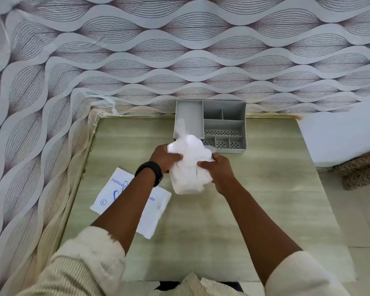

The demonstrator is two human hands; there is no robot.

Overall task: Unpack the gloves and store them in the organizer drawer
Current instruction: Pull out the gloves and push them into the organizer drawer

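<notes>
Cream ribbed sleeves (90, 259), pushed up past the elbows, fill the bottom of the frame, probably to leave the forearms free for the work. Just above them, at lower left, the emptied packet (156, 207) lies flat on the table (254, 199) under the left forearm; its blue print reads "DISPOSABLE" and part of "GLOVES". It looks set aside there as finished with, out of the path to the organizer.

At centre frame both hands meet around the gloves (189, 167), a soft white translucent bundle lifted clear of the table. The left hand (163, 158), with a black watch (151, 170) on its wrist, is curled round the bundle's left side, thumb across the front. The right hand (217, 167) pinches the right edge between thumb and fingers. Holding from both sides seems meant to gather the loose, slippery stack into one compact wad.

Behind the bundle, at upper centre against the patterned wall (179, 50), stands the grey organizer (242, 124). Its tall left compartment sits directly behind the gloves and partly hidden by them. Whether a drawer is pulled out below it cannot be told. The gloves are not yet stored.
</notes>
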